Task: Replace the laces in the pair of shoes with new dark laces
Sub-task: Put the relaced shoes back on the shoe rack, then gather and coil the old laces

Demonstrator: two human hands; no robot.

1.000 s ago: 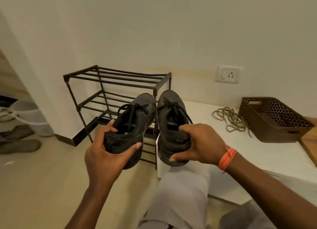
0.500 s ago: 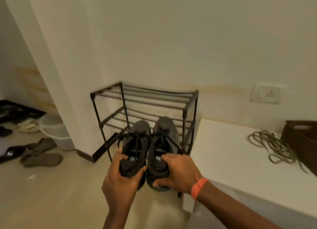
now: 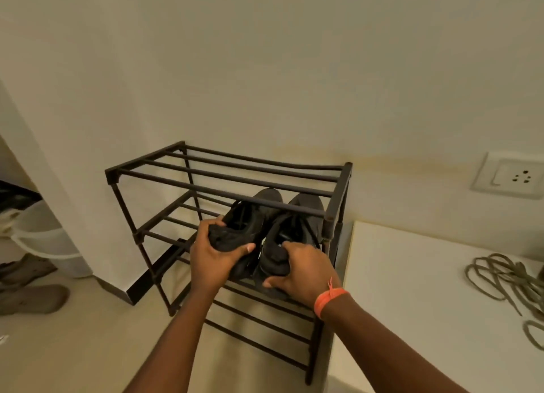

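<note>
At the centre of the frame a dark metal shoe rack (image 3: pixel 188 183) stands against the wall, and the two dark shoes, left shoe (image 3: pixel 244 230) and right shoe (image 3: pixel 297 233), sit side by side on its middle shelf, toes under the top front bar. The left hand (image 3: pixel 212 260) grips the left shoe's heel; the right hand (image 3: pixel 303 270) grips the right shoe's heel. At the right edge, tan laces (image 3: pixel 506 278) lie coiled on the white table (image 3: pixel 412 304), well apart from the shoes.
</note>
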